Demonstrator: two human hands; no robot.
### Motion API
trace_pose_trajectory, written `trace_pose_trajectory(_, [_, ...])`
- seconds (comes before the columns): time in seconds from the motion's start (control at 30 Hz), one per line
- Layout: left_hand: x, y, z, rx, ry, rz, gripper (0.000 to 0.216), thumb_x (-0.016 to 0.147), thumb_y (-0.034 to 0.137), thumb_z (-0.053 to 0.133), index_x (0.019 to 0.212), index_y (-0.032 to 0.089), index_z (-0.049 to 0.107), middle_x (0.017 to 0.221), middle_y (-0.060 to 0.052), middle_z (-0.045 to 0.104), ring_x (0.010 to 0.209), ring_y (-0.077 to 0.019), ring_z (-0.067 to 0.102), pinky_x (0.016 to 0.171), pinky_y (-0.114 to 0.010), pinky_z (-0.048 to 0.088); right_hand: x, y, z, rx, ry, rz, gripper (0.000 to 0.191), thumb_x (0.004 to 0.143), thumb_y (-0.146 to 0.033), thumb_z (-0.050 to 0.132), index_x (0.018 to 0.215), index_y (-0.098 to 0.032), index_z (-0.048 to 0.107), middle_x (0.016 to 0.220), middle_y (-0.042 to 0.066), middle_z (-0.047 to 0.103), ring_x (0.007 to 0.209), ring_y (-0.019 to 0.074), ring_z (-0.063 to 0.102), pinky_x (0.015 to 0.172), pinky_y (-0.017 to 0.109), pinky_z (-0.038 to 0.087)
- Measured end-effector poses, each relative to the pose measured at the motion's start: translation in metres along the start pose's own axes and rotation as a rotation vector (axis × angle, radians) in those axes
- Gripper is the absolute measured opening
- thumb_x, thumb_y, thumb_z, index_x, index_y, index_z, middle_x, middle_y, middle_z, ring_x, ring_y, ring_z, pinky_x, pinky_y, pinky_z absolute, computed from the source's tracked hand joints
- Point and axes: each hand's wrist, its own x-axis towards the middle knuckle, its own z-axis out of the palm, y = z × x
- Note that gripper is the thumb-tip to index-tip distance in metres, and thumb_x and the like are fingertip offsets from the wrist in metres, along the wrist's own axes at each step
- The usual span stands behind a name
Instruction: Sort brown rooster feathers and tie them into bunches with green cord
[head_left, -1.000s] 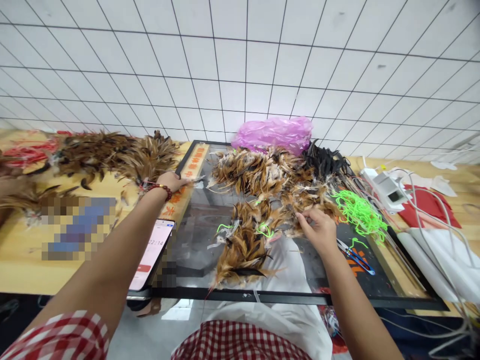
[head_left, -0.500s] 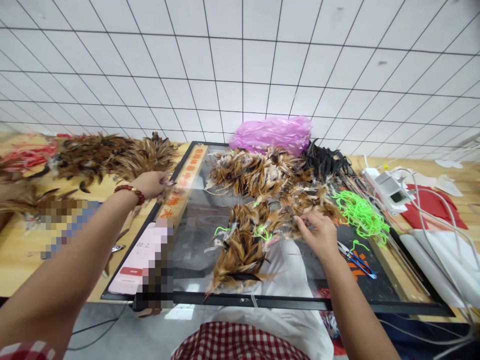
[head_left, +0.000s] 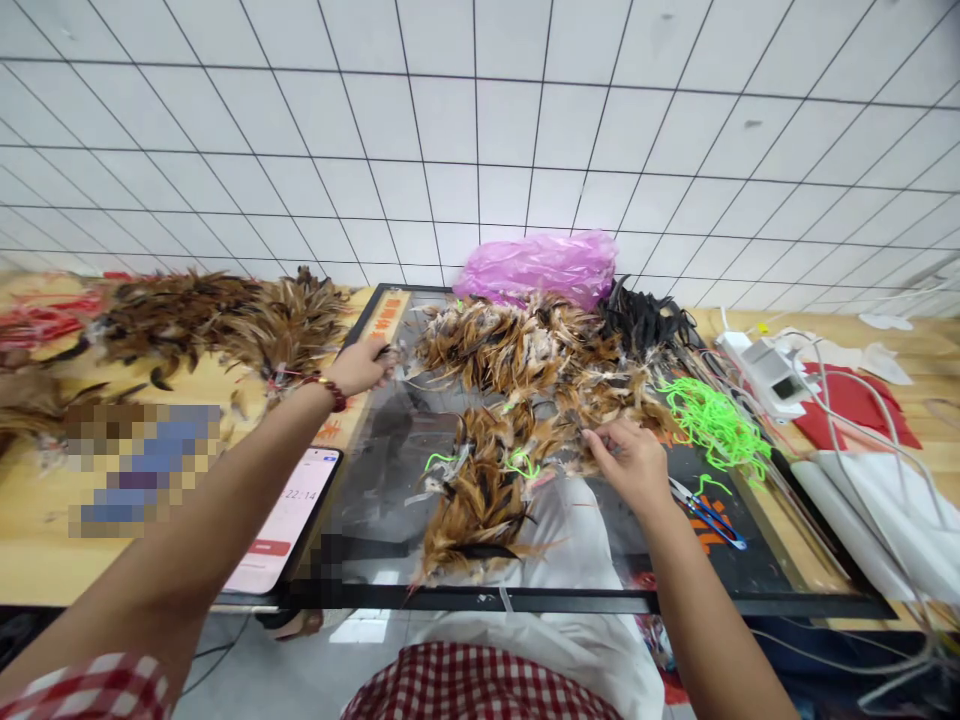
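Observation:
My left hand (head_left: 361, 366) reaches out over the left edge of a black-framed glass panel (head_left: 570, 598), fingers closed near the fringe of a brown feather pile (head_left: 510, 345); what it grips is too small to name. A red bead bracelet sits on that wrist. My right hand (head_left: 630, 458) rests on the panel with fingers pinched on brown feathers at the edge of the pile. Bundled brown feathers (head_left: 480, 495) tied with green cord lie in front, between my arms.
More brown feathers (head_left: 225, 320) lie on the wooden table at left. A phone (head_left: 281, 520) lies by the panel's left edge. Pink plastic bag (head_left: 540, 265), black feathers (head_left: 645, 320), neon green cords (head_left: 712, 420), blue snips (head_left: 709, 512), white power strip and cables (head_left: 772, 370) at right.
My left hand swung left toward the table's feather heap, then came back right to the panel's edge. My right hand stayed almost still on the feathers.

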Motion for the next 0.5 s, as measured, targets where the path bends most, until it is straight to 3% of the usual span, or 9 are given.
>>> trace_pose_trajectory(0.13, [0.019, 0.027, 0.031, 0.098, -0.121, -0.067, 0.039, 0.082, 0.035, 0.055, 0.115, 0.015, 0.054, 0.079, -0.009, 0.071, 0.063, -0.0189, 0.067, 0.057, -0.026, 0.048, 0.000, 0.001, 0.001, 0.011, -0.006, 0.033, 0.032, 0.092, -0.041, 0.053, 0.072, -0.020, 0.064, 0.069, 0.002, 0.065, 0.064, 0.0139, 0.058, 0.065, 0.027, 0.037])
trace_pose_trajectory(0.2, [0.025, 0.032, 0.042, 0.248, -0.107, -0.041, 0.046, 0.081, 0.038, 0.057, 0.119, 0.012, 0.054, 0.090, -0.014, 0.072, 0.077, -0.0232, 0.070, 0.066, -0.028, 0.049, 0.001, 0.001, 0.001, 0.009, -0.020, 0.038, 0.032, 0.092, -0.041, 0.053, 0.071, -0.020, 0.064, 0.070, 0.003, 0.065, 0.064, 0.0139, 0.057, 0.065, 0.027, 0.037])
trace_pose_trajectory(0.27, [0.028, 0.033, 0.046, 0.379, -0.074, 0.011, 0.040, 0.082, 0.035, 0.053, 0.115, 0.013, 0.058, 0.102, -0.019, 0.072, 0.093, -0.0265, 0.069, 0.075, -0.030, 0.049, 0.001, 0.001, 0.002, 0.009, -0.040, 0.029, 0.031, 0.092, -0.041, 0.053, 0.072, -0.020, 0.064, 0.070, 0.002, 0.065, 0.064, 0.0141, 0.058, 0.065, 0.027, 0.037])
trace_pose_trajectory(0.37, [0.023, 0.028, 0.040, 0.436, -0.055, 0.049, 0.032, 0.083, 0.027, 0.046, 0.107, 0.015, 0.064, 0.104, -0.019, 0.071, 0.098, -0.0274, 0.067, 0.078, -0.030, 0.047, 0.001, 0.001, 0.002, 0.006, -0.049, 0.025, 0.031, 0.092, -0.041, 0.053, 0.072, -0.020, 0.064, 0.069, 0.002, 0.065, 0.065, 0.0142, 0.058, 0.066, 0.028, 0.037])
trace_pose_trajectory(0.5, [0.007, 0.008, 0.016, 0.331, -0.019, -0.018, 0.032, 0.083, 0.032, 0.045, 0.102, 0.015, 0.065, 0.078, -0.012, 0.071, 0.072, -0.0236, 0.067, 0.067, -0.029, 0.046, 0.001, 0.001, 0.003, 0.016, -0.040, 0.033, 0.031, 0.092, -0.041, 0.054, 0.071, -0.020, 0.064, 0.069, 0.002, 0.065, 0.065, 0.0142, 0.059, 0.066, 0.027, 0.037])
